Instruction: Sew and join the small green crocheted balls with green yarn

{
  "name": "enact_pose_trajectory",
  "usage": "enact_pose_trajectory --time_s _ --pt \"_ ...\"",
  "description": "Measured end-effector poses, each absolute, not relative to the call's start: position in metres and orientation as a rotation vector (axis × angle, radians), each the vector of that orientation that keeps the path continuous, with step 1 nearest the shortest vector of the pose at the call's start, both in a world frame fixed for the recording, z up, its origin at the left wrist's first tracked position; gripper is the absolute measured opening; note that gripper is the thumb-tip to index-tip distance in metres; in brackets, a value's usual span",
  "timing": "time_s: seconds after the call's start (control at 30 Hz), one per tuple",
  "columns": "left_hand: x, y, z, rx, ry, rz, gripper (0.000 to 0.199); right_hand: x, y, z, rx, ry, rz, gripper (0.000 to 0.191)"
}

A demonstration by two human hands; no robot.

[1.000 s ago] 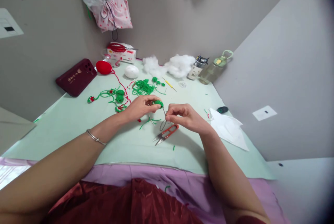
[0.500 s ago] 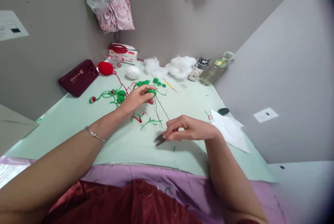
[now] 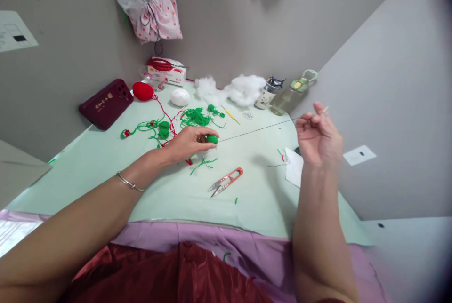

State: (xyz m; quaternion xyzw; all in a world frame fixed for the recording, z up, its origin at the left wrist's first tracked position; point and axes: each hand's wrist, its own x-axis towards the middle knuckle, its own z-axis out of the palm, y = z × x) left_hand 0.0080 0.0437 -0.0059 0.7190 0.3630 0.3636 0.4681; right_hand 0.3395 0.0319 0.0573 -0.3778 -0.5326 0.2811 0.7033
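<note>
My left hand [image 3: 192, 143] is closed around a small green crocheted ball [image 3: 212, 139], pinched between thumb and fingers. From the ball a dark thread [image 3: 254, 131] runs taut across to my right hand [image 3: 318, 136], which is raised at the right with curled fingers. A thin pale tip, perhaps a needle, pokes out by those fingers; the rest is hidden. Below, between the hands, orange-handled thread snips [image 3: 228, 181] lie on the table with their blades toward the left. Green yarn scraps [image 3: 203, 165] lie just under the ball.
Behind my left hand are a heap of green yarn [image 3: 195, 117], a red yarn ball [image 3: 143, 91] and a phone [image 3: 106, 104]. White stuffing [image 3: 245, 90], a yellow crochet hook [image 3: 230, 114], a pen cup [image 3: 266, 95] and a bottle [image 3: 290, 97] stand or lie farther back. White paper [image 3: 294, 167] is beside my right forearm.
My right hand has moved up and right, away from the snips, and the thread is now stretched long and straight. My left hand has shifted slightly right and nearer with the green ball.
</note>
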Motion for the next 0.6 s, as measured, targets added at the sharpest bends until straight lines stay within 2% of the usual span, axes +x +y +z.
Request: enact_pose_trajectory --time_s 0.13,0.27,0.47,0.6 --pt "0.011 0.04 0.0 1.774 0.782 0.805 0.026 0.351 0.046 0.043 -0.801 -0.957 0.678 0.012" --pt "0.01 0.037 0.004 1.69 0.727 0.671 0.032 0.349 0.052 0.037 -0.824 -0.768 0.737 0.004" --pt "0.01 0.035 0.004 1.678 0.68 0.609 0.033 0.335 0.056 0.036 -0.851 -0.541 0.851 0.018" --pt "0.008 0.035 0.007 1.68 0.673 0.621 0.032 0.308 0.054 0.027 -0.936 -0.608 1.159 0.011"
